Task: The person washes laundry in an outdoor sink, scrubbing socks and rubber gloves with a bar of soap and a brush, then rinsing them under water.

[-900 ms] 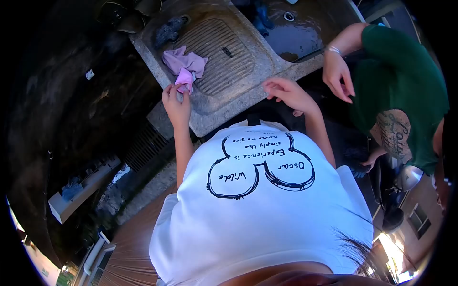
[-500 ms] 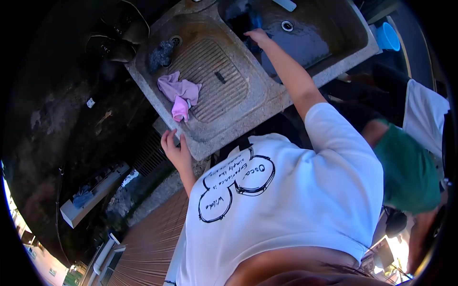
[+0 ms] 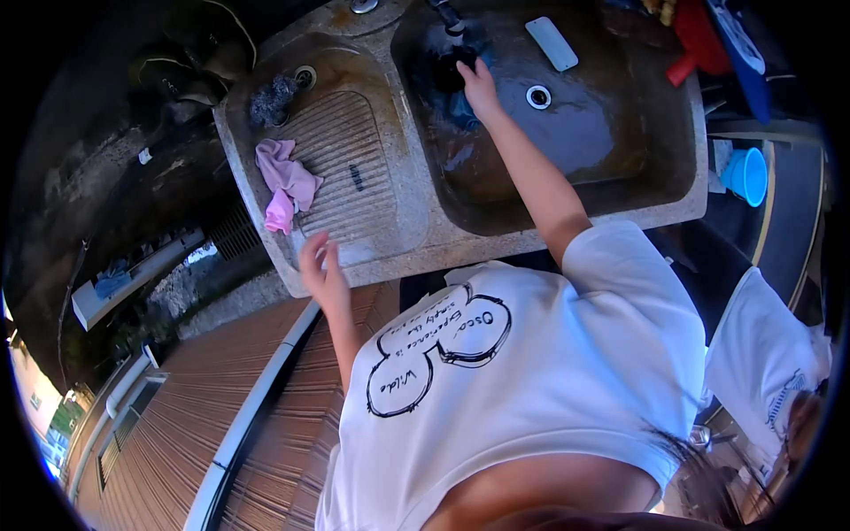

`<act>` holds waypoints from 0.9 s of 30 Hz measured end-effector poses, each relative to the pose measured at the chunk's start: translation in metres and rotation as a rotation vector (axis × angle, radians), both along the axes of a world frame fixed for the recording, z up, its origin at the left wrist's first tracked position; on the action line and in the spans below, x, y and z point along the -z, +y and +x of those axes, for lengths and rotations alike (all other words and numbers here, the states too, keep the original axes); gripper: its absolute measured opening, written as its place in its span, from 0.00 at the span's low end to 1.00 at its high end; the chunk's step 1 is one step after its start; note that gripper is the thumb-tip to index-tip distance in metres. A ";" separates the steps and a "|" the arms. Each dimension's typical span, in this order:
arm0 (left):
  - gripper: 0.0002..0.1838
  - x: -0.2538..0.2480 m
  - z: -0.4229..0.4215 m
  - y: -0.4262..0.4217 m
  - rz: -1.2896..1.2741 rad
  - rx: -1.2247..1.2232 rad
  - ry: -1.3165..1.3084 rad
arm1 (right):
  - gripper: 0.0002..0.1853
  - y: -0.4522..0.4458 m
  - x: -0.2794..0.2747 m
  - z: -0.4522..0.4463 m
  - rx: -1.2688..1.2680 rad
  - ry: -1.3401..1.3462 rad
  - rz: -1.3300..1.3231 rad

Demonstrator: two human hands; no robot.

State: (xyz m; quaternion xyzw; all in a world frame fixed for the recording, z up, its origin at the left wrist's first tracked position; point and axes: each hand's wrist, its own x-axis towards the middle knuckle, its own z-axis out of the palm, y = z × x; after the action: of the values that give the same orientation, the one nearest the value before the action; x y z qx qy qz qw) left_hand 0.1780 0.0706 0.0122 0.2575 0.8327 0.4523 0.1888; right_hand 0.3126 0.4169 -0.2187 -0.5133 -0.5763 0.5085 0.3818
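Note:
A worn stone double sink (image 3: 425,232) lies in front of me. At the tap (image 3: 450,19) in the right basin, my right hand (image 3: 479,88) has its fingers closed on a dark, wet-looking item (image 3: 447,71), probably cloth; its shape is lost in shadow. My left hand (image 3: 324,270) is open, fingers apart, over the front rim of the ribbed left side. Just beyond it lies a pink and mauve cloth (image 3: 289,177), crumpled on the ribs. A grey scouring-pad-like bundle (image 3: 273,101) sits by the left drain.
A white bar-shaped object (image 3: 552,44) lies in the right basin near the drain (image 3: 538,97). Red (image 3: 695,40) and blue items stand at the far right corner. A light-blue bucket (image 3: 745,176) is beside the sink. Dark shoes (image 3: 181,66) are at the upper left.
The view has shifted, showing more of the right basin, tap and red item. My left hand has come off the sink's edge to hover over the rim. My right hand stays at the dark item.

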 end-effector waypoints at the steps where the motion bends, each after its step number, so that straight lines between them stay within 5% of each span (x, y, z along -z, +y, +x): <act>1: 0.11 0.010 0.008 0.029 0.026 0.083 -0.045 | 0.23 0.003 -0.021 0.010 0.044 0.312 -0.247; 2: 0.12 0.020 0.016 0.059 0.047 0.169 -0.087 | 0.21 0.002 -0.046 0.019 0.093 0.627 -0.499; 4: 0.22 0.040 0.039 0.122 0.133 0.271 -0.207 | 0.19 0.000 -0.104 0.040 0.119 0.682 -0.700; 6: 0.37 0.057 0.057 0.185 0.162 0.434 0.165 | 0.19 0.001 -0.129 0.057 0.061 0.782 -0.918; 8: 0.41 0.054 0.070 0.230 0.152 0.648 0.315 | 0.19 0.000 -0.147 0.070 -0.046 0.854 -0.919; 10: 0.42 0.076 0.075 0.251 -0.004 0.780 -0.558 | 0.19 0.002 -0.151 0.084 -0.114 0.923 -0.926; 12: 0.37 0.077 0.082 0.252 0.030 0.723 -0.773 | 0.16 0.007 -0.148 0.101 -0.253 1.058 -0.969; 14: 0.33 0.070 0.086 0.248 -0.146 0.659 -1.016 | 0.15 0.006 -0.134 0.108 -0.193 0.605 -0.757; 15: 0.28 0.084 0.088 0.245 -0.069 0.697 -0.821 | 0.19 0.011 -0.124 0.115 -0.206 0.602 -0.770; 19: 0.26 0.112 0.086 0.227 0.102 0.684 -0.741 | 0.24 0.018 -0.095 0.133 -0.363 0.889 -0.760; 22: 0.19 0.114 0.091 0.219 0.167 0.481 -0.861 | 0.25 0.016 -0.094 0.136 -0.268 0.694 -0.830; 24: 0.16 0.119 0.094 0.222 0.132 0.127 -1.197 | 0.25 0.018 -0.088 0.139 -0.292 0.694 -0.815; 27: 0.14 0.132 0.101 0.226 0.247 -0.039 -1.202 | 0.31 0.033 -0.057 0.152 -0.352 0.873 -0.684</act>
State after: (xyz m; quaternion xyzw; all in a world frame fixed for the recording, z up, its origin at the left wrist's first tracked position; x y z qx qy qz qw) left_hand 0.2789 0.2964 -0.1202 -0.0380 0.5263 0.6151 0.5858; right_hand 0.4642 0.4495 -0.1616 -0.2467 -0.2449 0.8862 0.3062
